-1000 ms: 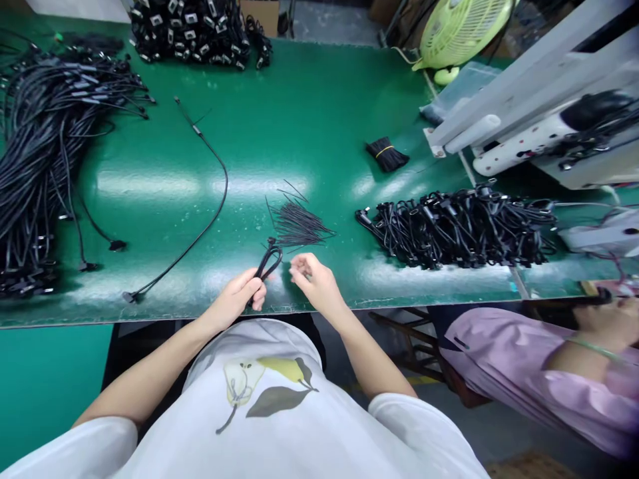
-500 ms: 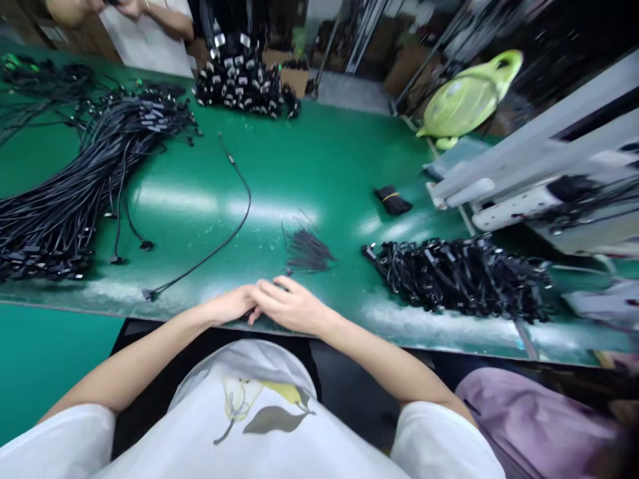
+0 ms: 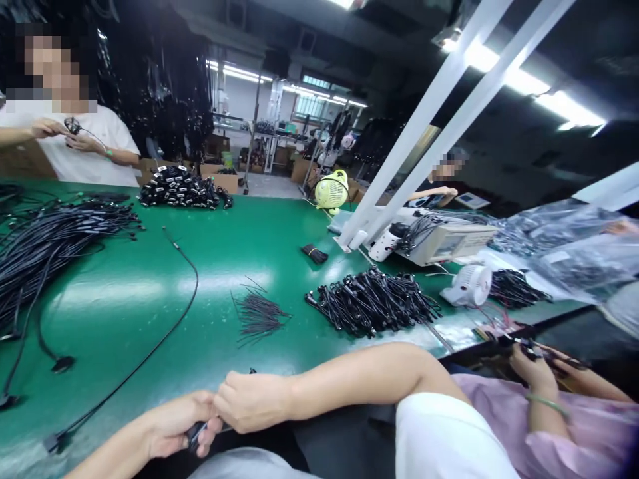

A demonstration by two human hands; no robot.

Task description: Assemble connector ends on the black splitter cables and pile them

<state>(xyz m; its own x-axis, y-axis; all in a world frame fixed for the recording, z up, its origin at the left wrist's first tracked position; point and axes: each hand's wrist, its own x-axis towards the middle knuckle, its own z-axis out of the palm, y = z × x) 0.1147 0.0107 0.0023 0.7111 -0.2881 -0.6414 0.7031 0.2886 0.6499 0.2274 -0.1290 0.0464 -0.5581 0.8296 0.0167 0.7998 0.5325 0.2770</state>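
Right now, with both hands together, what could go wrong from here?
1. The left hand grips a black cable, mostly hidden by it and the right hand, so a slack fold might go unnoticed.
2. The right forearm seems close to the heap of coiled cables and could brush it.
3. The thin black ties lie loosely crossed, so lifting one could drag others.

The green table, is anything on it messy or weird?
A little, maybe: the thin black strips lie in a loose spread with a few strays poking out, while the bundle farther back is neatly banded. One cable also lies by itself, apart from the big cable pile on the left.
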